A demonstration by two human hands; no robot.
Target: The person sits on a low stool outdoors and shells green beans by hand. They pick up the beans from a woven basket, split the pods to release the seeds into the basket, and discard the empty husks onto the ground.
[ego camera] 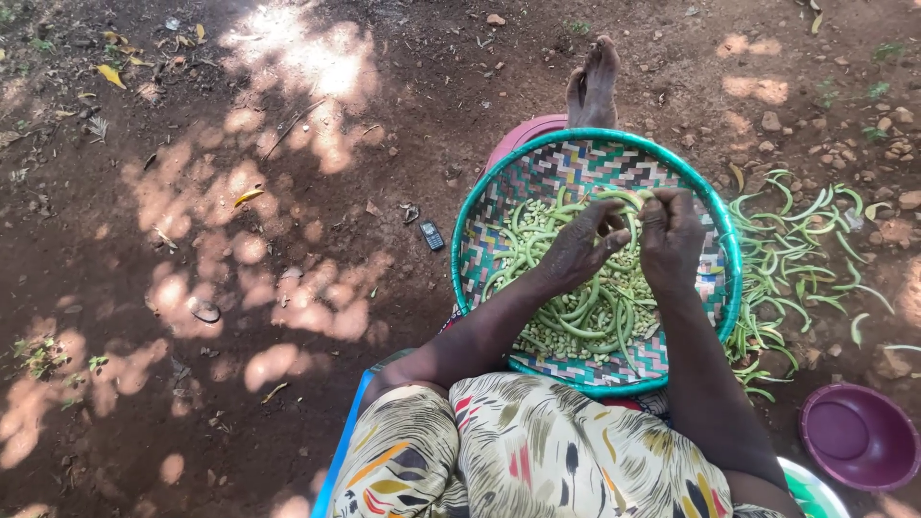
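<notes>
Currently both hands work over a woven tray point(477, 251) with a teal rim, resting on the person's lap. Left hand point(582, 246) and right hand point(671, 240) pinch one green bean pod point(625, 197) between them, fingers closed on it, apparently at its two ends. Loose pods and shelled beans point(585, 321) fill the tray. Discarded pods point(796, 259) lie on the dirt to the right, near a purple bowl point(861, 436).

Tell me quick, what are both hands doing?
Left hand: pinching a green bean pod over the woven tray.
Right hand: gripping the same pod.
</notes>
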